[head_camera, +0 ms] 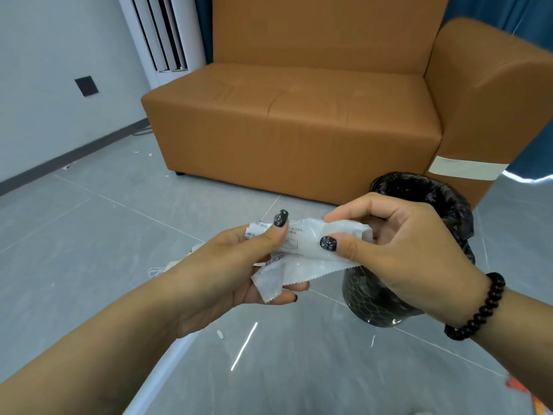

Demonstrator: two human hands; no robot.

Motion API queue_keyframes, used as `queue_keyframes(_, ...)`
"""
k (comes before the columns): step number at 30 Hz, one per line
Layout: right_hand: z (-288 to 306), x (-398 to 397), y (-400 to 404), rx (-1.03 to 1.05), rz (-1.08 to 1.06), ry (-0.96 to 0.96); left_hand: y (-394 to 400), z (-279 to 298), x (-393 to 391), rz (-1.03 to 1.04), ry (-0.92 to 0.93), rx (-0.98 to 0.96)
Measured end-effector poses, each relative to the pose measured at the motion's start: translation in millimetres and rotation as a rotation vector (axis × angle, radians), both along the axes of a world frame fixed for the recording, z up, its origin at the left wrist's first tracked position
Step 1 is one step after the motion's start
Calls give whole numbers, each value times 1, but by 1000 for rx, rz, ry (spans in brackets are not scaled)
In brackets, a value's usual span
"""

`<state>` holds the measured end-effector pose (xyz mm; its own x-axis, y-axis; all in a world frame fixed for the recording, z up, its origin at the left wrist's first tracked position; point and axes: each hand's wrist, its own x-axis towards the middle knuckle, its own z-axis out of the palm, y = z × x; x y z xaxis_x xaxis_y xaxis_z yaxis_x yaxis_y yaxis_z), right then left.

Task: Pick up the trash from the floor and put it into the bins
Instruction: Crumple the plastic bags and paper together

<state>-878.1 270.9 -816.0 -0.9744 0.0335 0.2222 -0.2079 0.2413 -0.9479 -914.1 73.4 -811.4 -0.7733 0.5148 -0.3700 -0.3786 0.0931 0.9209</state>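
Observation:
A white plastic wrapper (302, 259) with small print and a zigzag edge hangs between both hands at the middle of the view. My left hand (236, 265) pinches its left end between thumb and fingers. My right hand (398, 250) grips its right end, thumb on top. Just behind and below my right hand stands a black mesh bin (449, 202) lined with a black bag, partly hidden by that hand. More white trash (158, 271) lies on the floor left of my left wrist.
A tan leather sofa (299, 121) fills the back, its armrest beside the bin. Small white scraps (220, 334) dot the grey tiled floor. A white standing air conditioner (167, 34) sits in the left corner. Something orange and white (535, 399) shows at the bottom right.

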Motion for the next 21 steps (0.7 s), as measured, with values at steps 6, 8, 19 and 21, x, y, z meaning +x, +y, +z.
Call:
queue_keyframes(6,-8,1,-2,487,59,428,-2,-3,-3,59,-10,87)
queue_keyframes(8,-9,2,-5,381,61,322,-3,-5,-6,110,42,78)
queue_keyframes(19,-15,-3,-11,-407,-60,-515,4,-15,-4,208,97,-27)
queue_keyframes(21,-21,-6,-14,-374,-107,-505,5,-18,-4,209,40,-63)
